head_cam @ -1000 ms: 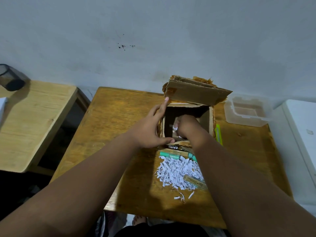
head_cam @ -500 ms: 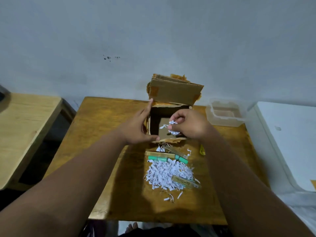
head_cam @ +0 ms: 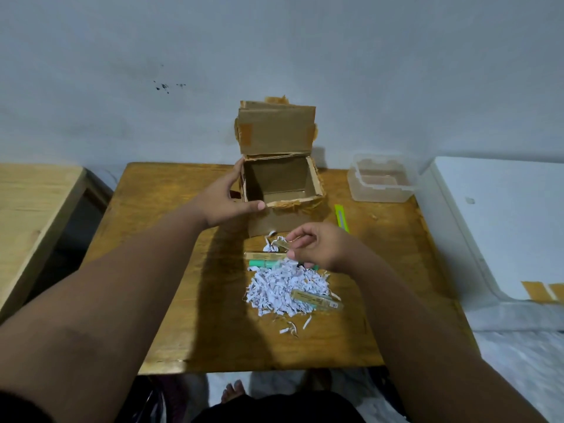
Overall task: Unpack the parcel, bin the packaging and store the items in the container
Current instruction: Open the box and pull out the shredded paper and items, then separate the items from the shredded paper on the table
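The open cardboard parcel [head_cam: 280,184] stands at the back of the wooden table [head_cam: 171,270], its lid flap [head_cam: 276,129] up and its inside looking bare. My left hand [head_cam: 225,199] grips its left front corner. My right hand [head_cam: 317,245] hovers just in front of the box with loosely spread fingers, over a small gold pack [head_cam: 282,244] and a few shreds. Below lie a long gold box [head_cam: 264,255], a green marker [head_cam: 264,264], a pile of white shredded paper [head_cam: 283,288] and another gold pack [head_cam: 317,299] on it. A clear plastic container [head_cam: 381,181] stands at the back right.
A green utility knife [head_cam: 341,218] lies to the right of the parcel. A lighter wooden table [head_cam: 27,215] stands to the left across a gap. A white surface [head_cam: 503,224] with tape strips [head_cam: 543,291] adjoins on the right. The wall is just behind the box.
My right hand came out of the box with a pinch of shredded paper and moved down over the items in front. The shreds have left its fingers. My left hand stays on the box.
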